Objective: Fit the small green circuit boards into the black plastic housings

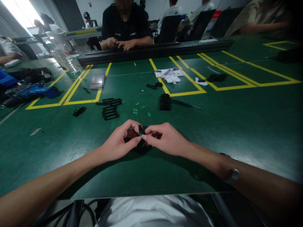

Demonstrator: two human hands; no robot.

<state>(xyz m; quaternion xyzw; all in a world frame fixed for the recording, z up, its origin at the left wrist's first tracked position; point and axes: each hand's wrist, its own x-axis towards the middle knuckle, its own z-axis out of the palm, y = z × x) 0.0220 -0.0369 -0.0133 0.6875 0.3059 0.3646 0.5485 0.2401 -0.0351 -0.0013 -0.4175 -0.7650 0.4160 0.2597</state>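
Observation:
Near the middle of the green table (151,176), my left hand (120,140) and my right hand (167,138) meet around a small black part (141,129). A bit of green shows on it between the fingertips. Both hands pinch the part with thumb and fingers, and its underside is hidden. Just beyond them lie several small green pieces (135,111). Slotted black frames (110,112) rest to the left of these, and a stack of black parts (165,102) stands to the right, beside a screwdriver (187,103).
A long black bar (156,51) crosses the table's far side, with a person (126,26) behind it. White papers (169,74) lie inside yellow tape lines. Blue-and-black tools (35,91) and a clear bottle (61,53) are at the left.

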